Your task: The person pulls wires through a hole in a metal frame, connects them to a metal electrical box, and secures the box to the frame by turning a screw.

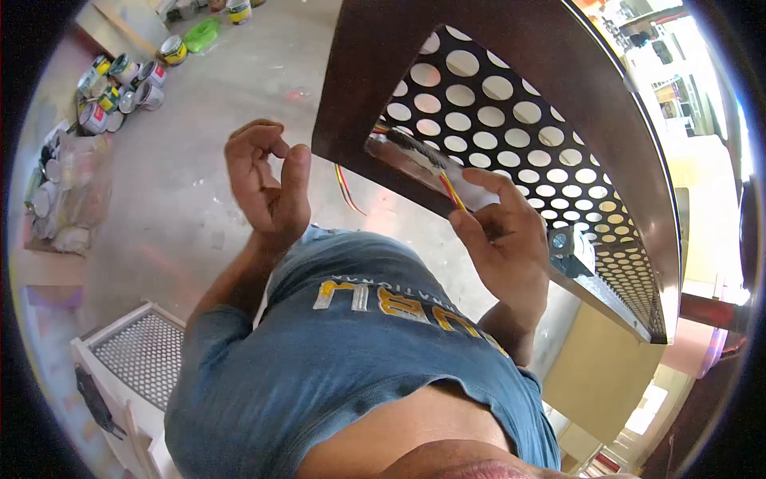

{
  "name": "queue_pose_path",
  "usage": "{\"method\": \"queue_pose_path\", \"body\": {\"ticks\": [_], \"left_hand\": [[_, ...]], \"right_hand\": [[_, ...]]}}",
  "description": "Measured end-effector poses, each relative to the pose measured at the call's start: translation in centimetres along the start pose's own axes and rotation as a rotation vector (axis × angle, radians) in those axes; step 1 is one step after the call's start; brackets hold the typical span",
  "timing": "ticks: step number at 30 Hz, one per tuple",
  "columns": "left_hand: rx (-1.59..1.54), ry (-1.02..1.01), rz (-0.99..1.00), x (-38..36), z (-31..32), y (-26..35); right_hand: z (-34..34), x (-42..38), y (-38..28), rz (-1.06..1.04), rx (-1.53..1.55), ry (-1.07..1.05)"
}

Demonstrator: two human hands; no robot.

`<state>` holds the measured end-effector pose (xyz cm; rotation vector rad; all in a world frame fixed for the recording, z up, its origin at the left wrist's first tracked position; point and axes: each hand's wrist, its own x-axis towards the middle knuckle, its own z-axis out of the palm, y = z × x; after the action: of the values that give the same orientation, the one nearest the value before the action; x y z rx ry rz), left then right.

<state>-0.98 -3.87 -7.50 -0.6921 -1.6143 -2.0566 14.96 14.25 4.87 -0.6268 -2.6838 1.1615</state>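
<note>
One dark panel (371,64), tilted, its framed centre pierced with round holes. Multicoloured wires (452,190), red and yellow visible: at the panel's lower inner edge, their near end between a thumb and fingertip. Right hand (509,247): beside that same edge, pinching the wires. Left hand (267,188): just left of the panel's near corner, thumb spread from loosely curled fingers. Second wire strand (345,188): hanging below the panel's lower edge, between both hands. Assorted tins (124,69): grouped on the floor, well left of the panel.
</note>
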Motion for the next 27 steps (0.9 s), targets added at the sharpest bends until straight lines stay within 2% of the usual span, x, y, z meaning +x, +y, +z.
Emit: {"method": "queue_pose_path", "body": {"ticks": [2, 4, 5, 7, 10, 13, 16, 23, 25, 27], "left_hand": [[-0.01, -0.043, -0.474, -1.7, -0.8, -1.4], [-0.176, -0.076, -0.763, -3.0, -0.8, -3.4], [-0.187, -0.07, -0.765, -3.6, -0.6, -4.0], [-0.546, -0.122, -0.83, -4.0, -0.1, -4.1], [-0.656, -0.122, -0.87, -3.8, -0.1, -2.6], [-0.745, -0.14, -0.94, -4.9, -0.6, -3.0], [-0.725, -0.024, -0.974, -4.8, 0.0, -2.0], [-0.721, -0.127, -0.911, -4.9, -0.3, -4.6], [-0.764, -0.145, -0.84, -5.2, 0.0, -5.4], [-0.713, -0.1, -0.899, -5.2, 0.2, -4.6]], "right_hand": [[0.5, 0.8, -0.7, 0.01, 0.0, -0.002], [1.8, 1.8, -0.9, -0.022, 0.06, 0.08], [2.1, 2.2, -1.4, -0.027, 0.046, 0.084], [2.9, 3.2, -2.0, -0.067, -0.05, 0.077], [3.7, 4.4, -3.0, -0.143, -0.203, 0.021], [4.7, 5.4, -2.8, -0.259, -0.349, 0.073], [5.1, 5.8, -2.7, -0.305, -0.363, 0.103], [4.6, 6.2, -2.5, -0.278, -0.29, 0.043], [4.1, 6.5, -2.3, -0.321, -0.235, -0.06], [4.4, 6.7, -2.3, -0.31, -0.32, -0.056]]}}
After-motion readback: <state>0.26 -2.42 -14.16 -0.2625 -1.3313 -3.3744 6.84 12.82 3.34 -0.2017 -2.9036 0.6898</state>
